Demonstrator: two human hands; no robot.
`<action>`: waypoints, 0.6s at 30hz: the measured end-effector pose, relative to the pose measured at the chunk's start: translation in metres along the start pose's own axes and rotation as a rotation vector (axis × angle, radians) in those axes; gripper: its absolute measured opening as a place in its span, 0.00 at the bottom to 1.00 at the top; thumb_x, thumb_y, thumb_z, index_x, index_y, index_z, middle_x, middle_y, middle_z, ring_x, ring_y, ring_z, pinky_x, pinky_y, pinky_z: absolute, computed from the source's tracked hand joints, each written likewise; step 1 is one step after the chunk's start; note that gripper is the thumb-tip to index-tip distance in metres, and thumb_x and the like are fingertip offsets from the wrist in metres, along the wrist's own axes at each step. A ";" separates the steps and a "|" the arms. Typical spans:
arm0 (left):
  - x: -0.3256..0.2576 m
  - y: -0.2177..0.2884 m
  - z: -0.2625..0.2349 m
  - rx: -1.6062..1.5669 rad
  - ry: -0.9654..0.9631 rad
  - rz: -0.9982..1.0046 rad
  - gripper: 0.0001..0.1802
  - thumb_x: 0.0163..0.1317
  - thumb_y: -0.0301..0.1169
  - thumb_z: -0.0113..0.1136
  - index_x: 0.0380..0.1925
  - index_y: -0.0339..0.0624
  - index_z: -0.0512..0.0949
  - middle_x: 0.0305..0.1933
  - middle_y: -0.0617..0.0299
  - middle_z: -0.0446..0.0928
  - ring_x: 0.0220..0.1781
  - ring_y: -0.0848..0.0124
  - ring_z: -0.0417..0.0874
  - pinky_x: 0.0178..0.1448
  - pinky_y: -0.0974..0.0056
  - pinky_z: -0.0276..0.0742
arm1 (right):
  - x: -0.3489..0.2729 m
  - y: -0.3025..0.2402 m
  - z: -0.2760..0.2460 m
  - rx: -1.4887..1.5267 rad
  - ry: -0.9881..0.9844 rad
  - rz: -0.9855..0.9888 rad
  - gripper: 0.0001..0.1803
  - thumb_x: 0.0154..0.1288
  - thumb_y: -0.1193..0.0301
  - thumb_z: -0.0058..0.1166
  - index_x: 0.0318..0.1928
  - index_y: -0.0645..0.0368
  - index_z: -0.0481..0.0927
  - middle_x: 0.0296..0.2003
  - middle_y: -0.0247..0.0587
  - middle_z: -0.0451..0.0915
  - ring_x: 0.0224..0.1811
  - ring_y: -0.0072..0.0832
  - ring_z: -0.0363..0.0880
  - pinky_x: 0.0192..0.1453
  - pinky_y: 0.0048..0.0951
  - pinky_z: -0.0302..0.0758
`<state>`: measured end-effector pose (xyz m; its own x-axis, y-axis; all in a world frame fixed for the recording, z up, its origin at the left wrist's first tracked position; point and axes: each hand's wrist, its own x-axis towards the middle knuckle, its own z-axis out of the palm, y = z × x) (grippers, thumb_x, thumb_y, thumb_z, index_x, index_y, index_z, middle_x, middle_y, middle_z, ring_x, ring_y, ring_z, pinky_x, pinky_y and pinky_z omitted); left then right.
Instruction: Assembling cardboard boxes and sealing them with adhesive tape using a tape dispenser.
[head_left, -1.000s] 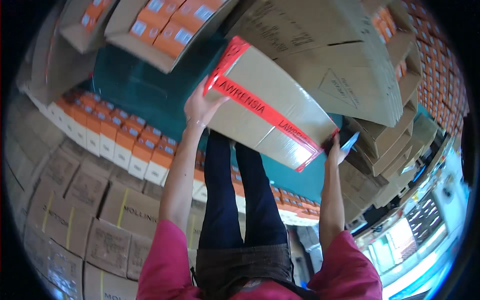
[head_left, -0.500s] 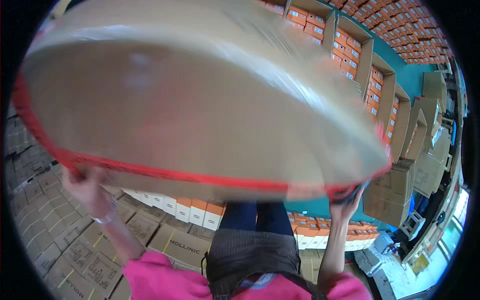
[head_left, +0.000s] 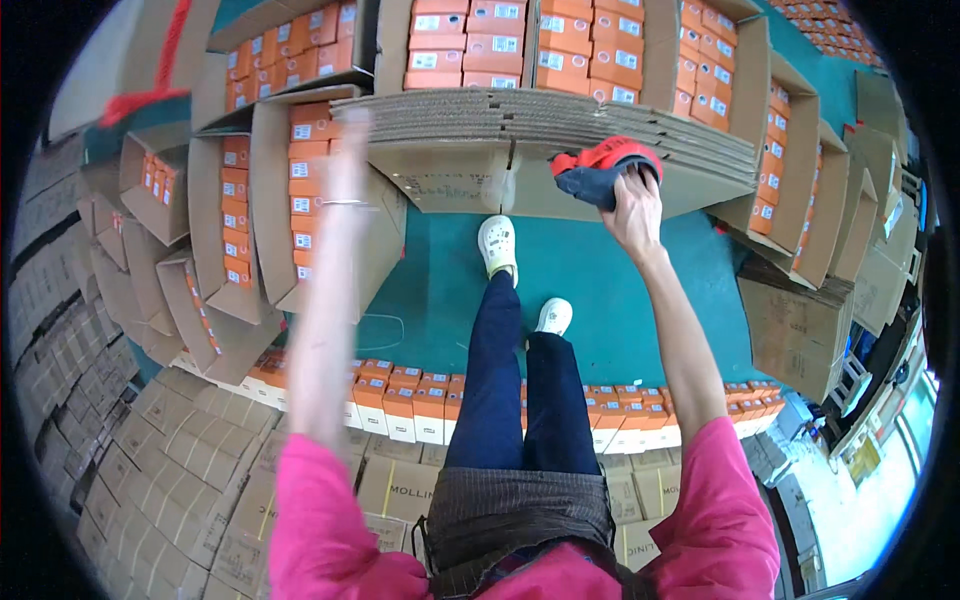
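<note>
The right hand (head_left: 632, 210) grips a red and dark tape dispenser (head_left: 603, 168) over the stack of flattened cartons (head_left: 450, 125). The left hand (head_left: 345, 150) is raised and blurred; I cannot tell whether it is clenched or loose.

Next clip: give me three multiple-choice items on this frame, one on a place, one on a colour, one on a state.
1. Where is the tape dispenser?
A. on the floor
B. in the right hand, before the flat cartons
C. inside a box

2. What colour is the floor?
A. teal
B. grey
C. brown

3. What state is the left hand in?
A. gripping a carton
B. resting on a shoe
C. raised, blurred, holding nothing

B: the right hand grips it by the flat cartons.
A: teal under the shoes.
C: nothing shows in it.
</note>
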<state>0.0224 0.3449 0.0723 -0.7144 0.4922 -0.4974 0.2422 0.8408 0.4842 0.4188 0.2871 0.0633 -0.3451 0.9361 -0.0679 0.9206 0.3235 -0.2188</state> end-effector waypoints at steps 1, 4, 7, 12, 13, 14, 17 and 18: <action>-0.029 -0.003 0.046 -0.261 -0.125 -0.050 0.71 0.40 0.56 0.75 0.69 0.32 0.36 0.74 0.48 0.46 0.73 0.54 0.52 0.69 0.45 0.55 | 0.006 0.002 0.010 -0.028 -0.026 -0.006 0.28 0.37 0.72 0.65 0.44 0.66 0.74 0.48 0.53 0.76 0.58 0.44 0.70 0.67 0.43 0.60; -0.057 -0.014 0.108 -0.607 -0.330 -0.262 0.75 0.43 0.56 0.73 0.69 0.53 0.20 0.76 0.51 0.33 0.76 0.48 0.42 0.63 0.26 0.56 | 0.015 -0.013 0.022 0.009 -0.014 0.026 0.27 0.38 0.71 0.64 0.44 0.67 0.74 0.49 0.53 0.76 0.59 0.43 0.71 0.67 0.43 0.60; -0.074 -0.026 0.120 -0.861 -0.324 -0.143 0.68 0.53 0.48 0.69 0.68 0.57 0.16 0.75 0.52 0.38 0.74 0.49 0.46 0.62 0.29 0.60 | 0.006 -0.020 0.005 0.074 0.023 -0.008 0.25 0.38 0.72 0.64 0.41 0.66 0.75 0.45 0.53 0.78 0.54 0.45 0.73 0.65 0.44 0.62; -0.113 -0.102 0.104 -0.781 -0.146 -0.170 0.59 0.46 0.27 0.61 0.71 0.50 0.30 0.73 0.50 0.47 0.71 0.57 0.56 0.61 0.43 0.65 | -0.057 -0.051 -0.041 0.244 -0.048 -0.015 0.20 0.41 0.70 0.65 0.36 0.62 0.76 0.36 0.52 0.80 0.43 0.44 0.79 0.61 0.43 0.66; -0.117 -0.119 0.103 -0.670 0.063 -0.234 0.58 0.39 0.18 0.53 0.72 0.44 0.34 0.71 0.46 0.51 0.70 0.59 0.59 0.66 0.46 0.62 | -0.067 -0.061 -0.048 0.264 -0.164 0.006 0.19 0.41 0.69 0.66 0.36 0.62 0.76 0.33 0.51 0.80 0.41 0.44 0.79 0.60 0.42 0.67; -0.124 -0.132 0.101 -0.622 0.217 -0.082 0.58 0.39 0.16 0.52 0.71 0.41 0.33 0.71 0.45 0.51 0.70 0.58 0.59 0.69 0.51 0.58 | -0.081 -0.067 -0.052 0.285 -0.287 0.024 0.19 0.42 0.68 0.66 0.36 0.63 0.76 0.31 0.51 0.80 0.38 0.45 0.80 0.59 0.42 0.67; -0.145 -0.179 0.081 -0.466 0.234 0.152 0.57 0.39 0.13 0.50 0.71 0.36 0.34 0.71 0.43 0.52 0.70 0.57 0.58 0.74 0.64 0.48 | -0.118 -0.069 -0.048 0.269 -0.277 -0.029 0.20 0.42 0.65 0.66 0.36 0.61 0.78 0.29 0.51 0.81 0.36 0.46 0.80 0.55 0.41 0.71; -0.170 -0.194 0.071 -0.431 0.093 0.196 0.57 0.40 0.13 0.51 0.71 0.36 0.34 0.72 0.43 0.51 0.71 0.58 0.57 0.74 0.63 0.47 | -0.125 -0.059 -0.049 0.289 -0.223 0.006 0.20 0.43 0.65 0.65 0.38 0.60 0.78 0.29 0.52 0.81 0.36 0.46 0.81 0.53 0.40 0.73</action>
<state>0.1435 0.1139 0.0115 -0.7427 0.5935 -0.3101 0.0977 0.5543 0.8266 0.4170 0.1574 0.1327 -0.4010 0.8743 -0.2735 0.8439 0.2364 -0.4817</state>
